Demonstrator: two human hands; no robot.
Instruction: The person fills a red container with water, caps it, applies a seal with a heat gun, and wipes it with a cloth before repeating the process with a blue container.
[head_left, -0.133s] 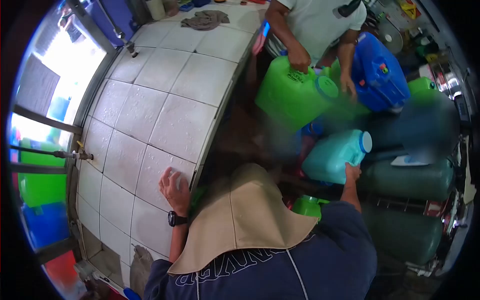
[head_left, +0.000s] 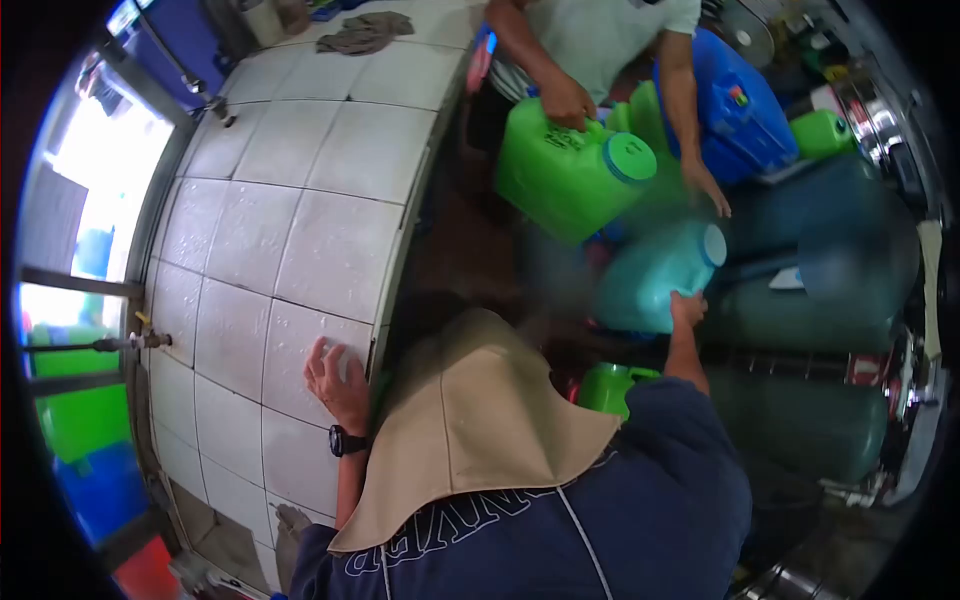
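Observation:
My right hand (head_left: 687, 309) grips the lower edge of a teal water jug (head_left: 650, 280) with a light-blue cap, tilted among other containers. My left hand (head_left: 338, 383), with a black watch at the wrist, rests on the white tiled counter (head_left: 300, 200) near its edge. A small pale thing shows under its fingers; what it is I cannot tell. Another person stands at the top, one hand (head_left: 566, 100) on the handle of a bright green jug (head_left: 565, 170), the other hand (head_left: 705, 185) hanging free above the teal jug.
A blue jug (head_left: 735, 110) and more green jugs (head_left: 820, 130) crowd the top right. Dark green cylinders (head_left: 800, 410) lie at the right. A small green jug (head_left: 612, 385) sits below the teal one. A grey rag (head_left: 365, 32) lies on the counter's far end, taps (head_left: 130, 342) along its left side.
The teal jug has shifted up and left with my right hand on it. The other person's free hand has come off the blue jug. My left hand stays on the counter.

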